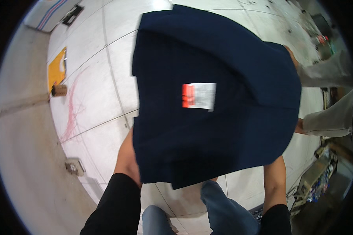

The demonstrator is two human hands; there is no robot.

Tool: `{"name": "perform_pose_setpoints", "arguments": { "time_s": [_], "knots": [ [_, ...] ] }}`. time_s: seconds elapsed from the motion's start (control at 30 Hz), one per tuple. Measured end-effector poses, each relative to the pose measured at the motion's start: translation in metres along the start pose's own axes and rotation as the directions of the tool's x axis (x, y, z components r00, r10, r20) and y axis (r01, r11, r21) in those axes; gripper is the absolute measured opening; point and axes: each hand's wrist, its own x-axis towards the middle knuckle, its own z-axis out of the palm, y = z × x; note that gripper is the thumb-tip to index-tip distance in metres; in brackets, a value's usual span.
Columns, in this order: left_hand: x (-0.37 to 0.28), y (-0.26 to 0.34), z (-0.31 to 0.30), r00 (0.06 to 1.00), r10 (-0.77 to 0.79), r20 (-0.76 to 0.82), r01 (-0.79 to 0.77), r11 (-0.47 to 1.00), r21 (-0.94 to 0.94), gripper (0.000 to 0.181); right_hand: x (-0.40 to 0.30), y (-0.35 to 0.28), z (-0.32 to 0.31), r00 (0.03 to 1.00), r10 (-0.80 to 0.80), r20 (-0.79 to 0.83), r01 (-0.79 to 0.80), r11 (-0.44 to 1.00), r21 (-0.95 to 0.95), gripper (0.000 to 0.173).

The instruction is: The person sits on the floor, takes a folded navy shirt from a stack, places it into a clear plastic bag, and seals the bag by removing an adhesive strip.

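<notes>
A broad piece of navy cloth, perhaps a stack of cut panels, is spread out in front of me above the floor. Folds cross its upper part, and its left edge is stepped. On its middle lies a red and white paper label that bears print too blurred to read. My left forearm passes behind the cloth's lower left edge. Behind the lower right edge goes my right forearm. The cloth hides both my hands, so their grip does not show.
White floor tiles carry loose red threads, a brown spool and a yellow piece by the left wall. A person's pale trouser legs are at right, near a cluttered tray. A striped white bag is top left.
</notes>
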Motion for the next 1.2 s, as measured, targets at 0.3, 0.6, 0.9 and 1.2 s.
{"name": "perform_pose_setpoints", "arguments": {
  "time_s": [0.3,0.6,0.9,1.2],
  "knots": [
    [-0.034,0.001,0.018,0.999,0.028,0.032,-0.027,1.000,-0.012,0.057,-0.010,-0.023,-0.004,1.000,0.002,0.024,0.001,0.992,-0.124,0.064],
    [-0.093,-0.015,-0.020,0.995,0.080,0.061,-0.076,0.996,-0.056,0.062,-0.098,-0.039,-0.023,0.998,-0.025,0.059,0.044,0.937,-0.346,0.066],
    [-0.246,-0.130,-0.192,0.994,0.066,-0.091,-0.068,0.998,-0.012,0.067,-0.250,-0.002,0.021,0.962,0.070,0.265,0.111,0.785,-0.610,0.067],
    [-0.411,-0.248,-0.387,0.894,-0.075,-0.441,0.169,0.969,0.178,0.072,-0.389,0.127,0.150,0.743,0.405,0.533,0.169,0.657,-0.734,0.069]
  ]
}}
